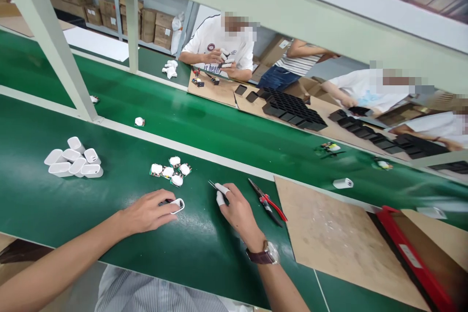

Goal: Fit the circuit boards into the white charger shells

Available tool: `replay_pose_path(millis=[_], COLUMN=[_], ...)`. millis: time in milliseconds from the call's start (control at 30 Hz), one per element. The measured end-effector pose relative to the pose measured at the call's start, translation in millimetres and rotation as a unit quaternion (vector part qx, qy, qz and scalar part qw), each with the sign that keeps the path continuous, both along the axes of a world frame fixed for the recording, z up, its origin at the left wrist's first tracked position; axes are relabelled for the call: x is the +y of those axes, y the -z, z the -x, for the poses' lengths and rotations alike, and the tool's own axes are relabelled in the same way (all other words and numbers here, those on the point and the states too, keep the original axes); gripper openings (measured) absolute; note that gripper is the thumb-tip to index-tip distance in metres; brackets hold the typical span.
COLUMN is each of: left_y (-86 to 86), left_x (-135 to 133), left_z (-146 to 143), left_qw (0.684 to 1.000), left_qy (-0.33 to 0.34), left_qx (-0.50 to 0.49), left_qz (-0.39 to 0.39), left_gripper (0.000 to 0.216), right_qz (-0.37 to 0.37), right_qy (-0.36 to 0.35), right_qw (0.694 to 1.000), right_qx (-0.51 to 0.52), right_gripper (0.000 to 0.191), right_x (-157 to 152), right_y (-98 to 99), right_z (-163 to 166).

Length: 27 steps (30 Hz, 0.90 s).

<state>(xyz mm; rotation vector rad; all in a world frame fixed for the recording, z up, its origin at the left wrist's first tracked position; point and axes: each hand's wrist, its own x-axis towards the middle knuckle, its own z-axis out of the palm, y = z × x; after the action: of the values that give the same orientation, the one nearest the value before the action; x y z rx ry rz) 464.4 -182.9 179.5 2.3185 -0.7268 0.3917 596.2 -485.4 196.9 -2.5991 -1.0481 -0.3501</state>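
While your left hand [149, 212] is clasping a white housing [182, 204] above the worktop [146, 246], your right hand [236, 209], apart at its three o'clock, is pinching tweezers [212, 185]. White-topped circuit boards [168, 172] are lying at twelve o'clock from the held housing, bunched housings [78, 165] are standing out at ten, and pliers [268, 201] are resting at your right hand's three o'clock.

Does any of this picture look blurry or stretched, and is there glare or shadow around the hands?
Head view: the right edge looks soft and stretched, while the pliers look fairly crisp; head view: a pale sheen on the green bench beside the left hand, and a soft dark shadow by the right hand.
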Motion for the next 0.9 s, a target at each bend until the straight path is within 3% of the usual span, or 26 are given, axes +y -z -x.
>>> replay_pose_path(millis=[100,233,333,433,600,700,800,900], left_y=[0.7,-1.9,-6.4,-11.9,-19.9,-32.3,-46.5,-50.4], left_x=[-3,-5,-7,-10,-10,4,26,45], left_z=[4,4,0,-1,-3,-40,-114,-193], left_qw=[0.998,0.996,0.995,0.997,0.996,0.996,0.986,0.968], left_qy=[-0.011,-0.036,-0.041,-0.038,-0.023,-0.044,-0.147,-0.233], left_qx=[-0.058,-0.072,-0.047,-0.014,-0.030,-0.025,0.014,0.034], left_qz=[-0.010,-0.027,-0.074,-0.071,-0.078,-0.070,-0.077,-0.083], left_gripper=[0.015,0.011,0.010,0.010,0.028,0.026,0.028,0.035], right_qz=[-0.006,-0.022,-0.071,-0.130,-0.144,-0.141,-0.128,-0.113], right_qy=[0.038,0.041,-0.002,-0.075,-0.136,-0.143,-0.139,-0.132], right_qw=[0.999,0.998,0.997,0.988,0.980,0.980,0.982,0.985], right_qx=[-0.022,-0.036,-0.031,-0.024,-0.020,-0.012,-0.003,0.010], right_gripper=[0.030,0.026,0.027,0.033,0.035,0.031,0.030,0.030], right_x=[-16,-16,-3,14,28,30,31,30], right_y=[16.2,13.8,2.4,-6.1,1.1,12.1,19.7,22.6], right_z=[-4,0,8,15,21,21,23,26])
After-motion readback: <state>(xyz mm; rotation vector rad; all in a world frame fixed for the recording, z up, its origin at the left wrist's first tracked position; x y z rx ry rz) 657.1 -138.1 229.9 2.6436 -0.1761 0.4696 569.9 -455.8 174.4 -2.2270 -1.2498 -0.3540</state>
